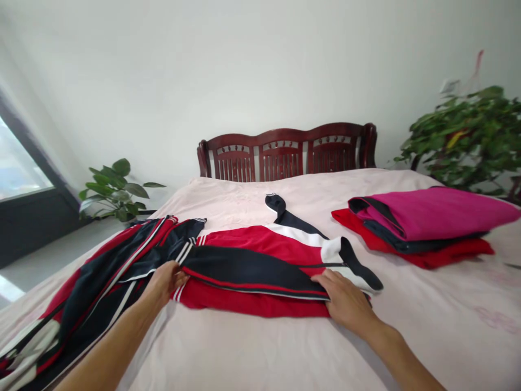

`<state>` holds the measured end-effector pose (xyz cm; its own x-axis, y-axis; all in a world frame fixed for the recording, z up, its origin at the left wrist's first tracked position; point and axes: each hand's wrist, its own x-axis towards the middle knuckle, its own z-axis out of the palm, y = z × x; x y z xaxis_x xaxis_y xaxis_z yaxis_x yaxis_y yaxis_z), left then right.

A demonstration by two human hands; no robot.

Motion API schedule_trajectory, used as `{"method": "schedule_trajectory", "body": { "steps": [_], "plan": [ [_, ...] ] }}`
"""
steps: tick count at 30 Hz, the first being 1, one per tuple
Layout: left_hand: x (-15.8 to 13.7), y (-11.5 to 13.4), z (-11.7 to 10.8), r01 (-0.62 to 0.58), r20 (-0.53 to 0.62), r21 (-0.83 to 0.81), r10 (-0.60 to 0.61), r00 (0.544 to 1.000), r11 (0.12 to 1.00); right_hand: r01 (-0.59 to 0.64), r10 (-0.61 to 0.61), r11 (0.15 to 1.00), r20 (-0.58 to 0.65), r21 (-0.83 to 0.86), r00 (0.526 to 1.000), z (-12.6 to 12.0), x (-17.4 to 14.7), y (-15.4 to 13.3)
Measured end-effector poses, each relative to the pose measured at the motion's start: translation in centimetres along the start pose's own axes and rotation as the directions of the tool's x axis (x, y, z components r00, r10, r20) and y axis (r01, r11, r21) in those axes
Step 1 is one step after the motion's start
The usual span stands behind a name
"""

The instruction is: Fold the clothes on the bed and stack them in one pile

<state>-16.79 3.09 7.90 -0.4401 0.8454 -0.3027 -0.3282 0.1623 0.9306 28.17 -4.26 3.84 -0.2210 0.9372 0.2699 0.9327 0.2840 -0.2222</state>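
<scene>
A red, navy and white zip-up track jacket [252, 239] lies on the bed with its collar to the right. Its near navy sleeve [244, 266] is folded across the body, while the far sleeve stretches out toward the headboard. At the striped cuff, my left hand [166, 279] is closed on the sleeve's end. Over by the shoulder, my right hand [345, 298] grips the upper sleeve, fingers on top and thumb along the near edge. Beside my left arm is a heap of similar navy and red track clothes [101, 288], touching the jacket's hem.
Folded pink, dark and red clothes [439, 214] are stacked on the right side of the bed [260, 358]. A dark wooden headboard [280, 155] stands against the wall. Leafy plants flank the bed, one on the left [116, 190] and a larger one on the right [459, 136].
</scene>
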Motion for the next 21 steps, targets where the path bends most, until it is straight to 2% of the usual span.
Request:
{"method": "schedule_trajectory", "body": {
  "steps": [3,8,9,11,14,17,19,21],
  "plan": [
    [0.0,-1.6,-1.9,0.079,-0.002,0.022,-0.079,0.997,0.997,0.031,-0.031,1.000,-0.011,-0.002,0.999,0.8,-0.6,0.3],
    [0.1,-1.2,-3.4,0.044,0.078,-0.053,-0.039,0.996,0.998,0.027,-0.024,0.996,-0.037,0.081,0.999,0.1,-1.5,0.6],
    [0.2,-1.2,-3.8,0.041,0.106,0.001,-0.041,0.994,0.999,0.003,-0.003,0.995,-0.008,0.104,1.000,-0.2,-1.8,0.6],
    [0.2,-1.4,-4.7,0.013,0.146,0.231,-0.048,0.988,0.973,-0.055,0.038,0.984,0.103,0.168,0.994,-1.0,-2.2,0.9],
    [0.2,-1.7,-6.2,-0.084,0.141,0.512,0.013,0.990,0.855,-0.176,0.079,0.925,0.282,0.336,0.956,-2.1,-2.1,1.9],
    [0.1,-1.6,-6.8,-0.158,0.157,0.572,0.082,0.984,0.805,-0.311,0.169,0.831,0.324,0.461,0.931,-2.7,-0.8,2.8],
    [0.0,-1.5,-6.5,-0.161,0.192,0.602,0.054,0.980,0.782,-0.369,0.244,0.832,0.325,0.414,0.914,-2.4,0.1,2.8],
    [0.0,-1.5,-5.8,-0.178,0.233,0.626,0.035,0.972,0.759,-0.389,0.281,0.872,0.346,0.298,0.895,-1.7,0.7,2.2]
  ]
}}
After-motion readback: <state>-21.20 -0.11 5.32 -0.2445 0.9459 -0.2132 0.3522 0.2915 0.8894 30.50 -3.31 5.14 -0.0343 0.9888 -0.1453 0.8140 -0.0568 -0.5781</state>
